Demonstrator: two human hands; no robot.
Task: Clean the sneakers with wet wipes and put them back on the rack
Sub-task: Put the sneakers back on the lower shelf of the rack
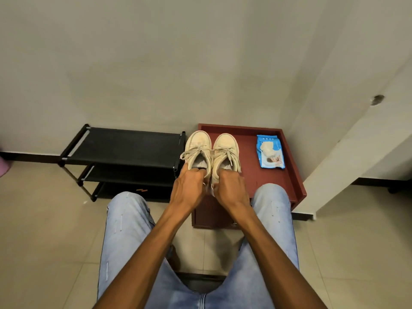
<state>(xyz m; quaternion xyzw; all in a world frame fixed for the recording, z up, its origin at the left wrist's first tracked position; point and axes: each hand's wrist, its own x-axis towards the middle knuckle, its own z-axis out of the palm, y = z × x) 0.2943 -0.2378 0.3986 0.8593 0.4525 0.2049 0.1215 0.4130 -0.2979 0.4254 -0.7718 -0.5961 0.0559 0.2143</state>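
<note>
Two cream lace-up sneakers stand side by side, toes pointing away from me, over the left part of a dark red cabinet top [249,172]. My left hand [189,186] grips the heel of the left sneaker [198,146], fingers hooked into its opening. My right hand [229,186] grips the heel of the right sneaker [226,146] the same way. I cannot tell whether the soles rest on the cabinet. A blue pack of wet wipes [270,151], a wipe sticking out of its top, lies on the right of the cabinet. The black shoe rack [124,148] stands just left of the sneakers.
The rack has three dark shelves with nothing on them and stands against the wall. A white wall corner [334,166] juts out to the right of the cabinet. My knees in light jeans [127,219] sit either side of the cabinet front. The floor is beige tile.
</note>
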